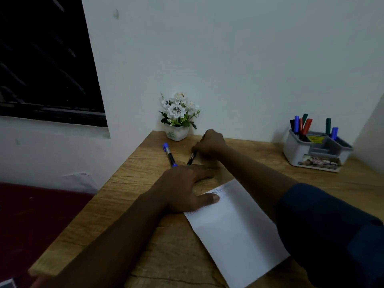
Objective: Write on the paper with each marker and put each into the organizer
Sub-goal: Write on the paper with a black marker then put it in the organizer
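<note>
The left hand [187, 188] lies flat on the bench [128, 179], fingers spread and straight, its thumb pressing the upper left corner of the paper [234, 231]. The right hand [209, 144] is above it in the frame, fingers curled round the black marker [191, 159].

A flowerpot [176, 133] with white flowers stands against the wall [228, 59] just above the right hand. A dark window [45, 59] fills the upper left. The right forearm and its blue sleeve [322, 225] cross the paper's right edge and cover it.

The black marker slants from the right hand down and left, its free end near the left fingertips. The blue marker [169, 154] lies on the bench to its left, cap at the upper end, its lower end just beside the left fingers.

There are two markers on the bench and one paper. The organizer [299, 154] stands at the right of the frame, well apart from both hands. It holds stowed markers [307, 125] upright: about five in the left compartment and two in the right.
</note>
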The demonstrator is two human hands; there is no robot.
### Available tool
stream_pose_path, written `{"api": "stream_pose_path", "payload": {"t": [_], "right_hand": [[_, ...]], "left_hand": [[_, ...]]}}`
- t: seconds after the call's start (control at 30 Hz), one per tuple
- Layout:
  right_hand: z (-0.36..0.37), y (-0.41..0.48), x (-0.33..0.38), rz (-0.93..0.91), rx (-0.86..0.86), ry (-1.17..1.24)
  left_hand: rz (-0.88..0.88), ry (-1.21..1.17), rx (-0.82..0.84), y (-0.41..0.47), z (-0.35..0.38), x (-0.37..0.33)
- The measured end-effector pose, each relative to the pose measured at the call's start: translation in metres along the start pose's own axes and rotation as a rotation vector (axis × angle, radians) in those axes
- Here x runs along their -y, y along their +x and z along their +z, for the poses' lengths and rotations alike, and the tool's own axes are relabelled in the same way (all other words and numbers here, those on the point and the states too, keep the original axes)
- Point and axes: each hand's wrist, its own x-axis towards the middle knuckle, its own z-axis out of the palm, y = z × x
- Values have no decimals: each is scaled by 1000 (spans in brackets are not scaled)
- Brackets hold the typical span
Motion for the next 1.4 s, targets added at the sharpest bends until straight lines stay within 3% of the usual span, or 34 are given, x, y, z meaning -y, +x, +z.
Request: {"api": "stream_pose_path", "payload": {"t": [0.17,0.33,0.4,0.47,0.67,0.8,0.93,1.17,1.4], "right_hand": [[6,-2,18,25,-25,14],[5,5,26,185,-80,603],[-7,3,25,175,-151,845],[-26,-9,21,78,-210,895],[-71,-93,-25,-287,-92,485],[-53,-138,-71,-390,-196,155],[-35,-156,-88,-530,-270,-41],[-27,-158,-79,-609,-290,-198],[-26,-157,-82,-560,-247,-226]], "left_hand": [[-1,-12,-10,-1,-1,0],[19,-12,-5,0,1,2],[24,-27,-8,0,3,5],[26,-46,-14,2,2,6],[16,-74,-26,4,3,7],[-34,-146,-60,2,1,6],[-13,-201,-213,-2,-2,3],[149,-110,-409,0,-4,0],[159,-23,-427,-1,-4,4]]}}
